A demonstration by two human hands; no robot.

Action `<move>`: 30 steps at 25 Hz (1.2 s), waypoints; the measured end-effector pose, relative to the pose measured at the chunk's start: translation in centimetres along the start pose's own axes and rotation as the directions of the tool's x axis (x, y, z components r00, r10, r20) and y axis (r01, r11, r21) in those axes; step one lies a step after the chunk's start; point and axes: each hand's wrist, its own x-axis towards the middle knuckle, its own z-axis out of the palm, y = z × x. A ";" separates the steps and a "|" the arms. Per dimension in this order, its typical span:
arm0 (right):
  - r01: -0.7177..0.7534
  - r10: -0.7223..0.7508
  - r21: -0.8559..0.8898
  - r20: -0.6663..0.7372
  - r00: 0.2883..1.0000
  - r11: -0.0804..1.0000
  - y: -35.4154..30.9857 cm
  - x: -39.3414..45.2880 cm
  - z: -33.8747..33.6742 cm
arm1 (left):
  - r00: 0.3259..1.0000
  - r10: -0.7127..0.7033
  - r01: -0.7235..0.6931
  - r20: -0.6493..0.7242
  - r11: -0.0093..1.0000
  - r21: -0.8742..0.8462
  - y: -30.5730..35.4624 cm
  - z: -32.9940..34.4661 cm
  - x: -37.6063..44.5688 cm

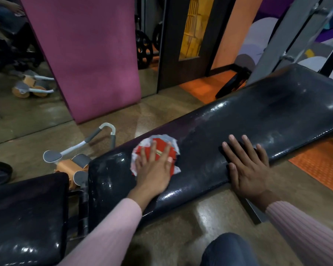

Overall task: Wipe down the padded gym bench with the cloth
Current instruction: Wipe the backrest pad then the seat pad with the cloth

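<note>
Head view: left grip (153,167) spread flat on cloth (155,153), pressing it down to wipe the tabletop (258,112). At three o'clock of the cloth, right grip (247,166) spread flat, likely steadying.

Single head-worn view, wide-angle, looking forward and down from above near long edge of bench (248,120). Close in: left hand (152,169) and right hand (246,169) fill lower middle, sleeves running out bottom edge. Bench crosses frame diagonally, far end up right, near end low left. Facing mirror wall (27,112) beyond far edge. Edges bowed, fisheye-ish.
</note>
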 end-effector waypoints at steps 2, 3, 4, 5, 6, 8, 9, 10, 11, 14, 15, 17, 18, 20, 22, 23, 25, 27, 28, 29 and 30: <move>-0.009 0.009 -0.001 0.012 1.000 1.000 -0.1 -0.1 -0.1 | 0.993 0.114 -0.114 0.013 0.993 0.010 1.7 0.0 0.8; -0.010 0.011 -0.006 0.017 1.000 1.000 -0.1 -0.1 -0.2 | 0.993 0.122 -0.122 0.005 0.993 0.004 1.9 -0.2 2.1; -0.008 0.009 -0.012 0.026 1.000 1.000 -0.1 0.0 -0.2 | 0.995 0.101 -0.101 -0.002 0.995 -0.008 1.7 -0.5 3.7; -0.004 0.005 -0.015 0.038 0.999 1.000 -0.1 0.1 -0.3 | 0.998 0.058 -0.058 0.003 0.998 -0.025 1.2 -0.9 5.1; -0.003 0.003 -0.013 0.046 0.999 1.000 -0.2 0.1 -0.3 | 1.000 0.010 -0.009 0.013 0.999 -0.045 0.4 -1.3 6.1; -0.013 0.014 -0.013 0.049 0.999 1.000 -0.2 0.0 -0.4 | 0.998 -0.068 0.069 0.017 0.995 -0.076 -1.2 -1.6 6.3; -0.012 0.013 -0.017 0.047 0.999 1.000 -0.2 -0.1 -0.4 | 0.994 -0.110 0.109 0.002 0.990 -0.094 -1.9 -1.5 5.7; -0.006 0.007 -0.020 0.044 0.999 1.000 -0.2 -0.1 -0.3 | 0.988 -0.150 0.148 -0.018 0.983 -0.105 -2.5 -1.2 4.7; 0.002 -0.001 -0.020 0.046 0.999 1.000 -0.1 -0.1 -0.2 | 0.984 -0.176 0.172 -0.035 0.979 -0.106 -2.5 -0.8 3.4; 0.023 -0.022 -0.010 0.039 0.999 1.000 0.0 -0.1 0.0 | 0.995 -0.064 0.060 -0.079 0.997 -0.047 -0.1 0.7 -0.4; 0.029 -0.028 -0.005 0.030 0.999 1.000 0.0 -0.1 0.0 | 0.997 0.002 -0.005 -0.076 0.999 -0.034 0.6 0.8 -0.3; 0.038 -0.039 0.015 0.029 0.999 0.999 0.1 0.0 0.0 | 0.997 0.059 -0.061 -0.057 0.998 -0.026 0.4 0.2 2.1; 0.042 -0.043 0.027 0.038 0.998 0.999 0.2 0.1 -0.2 | 0.998 0.047 -0.048 -0.047 0.999 -0.023 -0.3 -0.3 3.7; 0.041 -0.043 0.035 0.050 0.998 0.999 0.3 0.0 -0.4 | 0.999 -0.021 0.020 -0.036 0.999 -0.040 -2.1 -1.3 5.8; 0.045 -0.047 0.038 0.062 0.997 0.998 0.3 -0.1 -0.4 | 0.994 -0.095 0.091 -0.047 0.992 -0.087 -3.4 -1.4 5.7; 0.049 -0.051 0.041 0.069 0.996 0.998 0.3 0.0 -0.4 | 0.991 -0.126 0.120 -0.053 0.987 -0.108 -3.6 -1.1 4.8; 0.046 -0.050 0.054 0.075 0.996 0.997 0.4 0.2 -0.8 | 0.989 -0.134 0.128 -0.059 0.987 -0.100 -2.6 -0.3 2.2; 0.077 -0.084 0.110 0.060 0.995 0.991 -0.4 0.3 -1.6 | 0.998 -0.033 0.031 -0.059 0.999 -0.034 -0.7 0.4 0.1; 0.124 -0.131 0.162 0.038 0.991 0.979 -1.6 0.6 -2.1 | 0.998 0.032 -0.033 -0.052 0.999 -0.012 0.0 0.4 0.1; 0.182 -0.190 0.210 0.018 0.982 0.961 -3.1 1.3 -2.5 | 0.996 0.079 -0.079 -0.045 0.997 -0.005 0.3 0.1 1.2; 0.229 -0.241 0.245 0.017 0.970 0.942 -4.7 2.3 -2.6 | 0.995 0.092 -0.092 -0.030 0.996 0.003 0.1 -0.1 2.9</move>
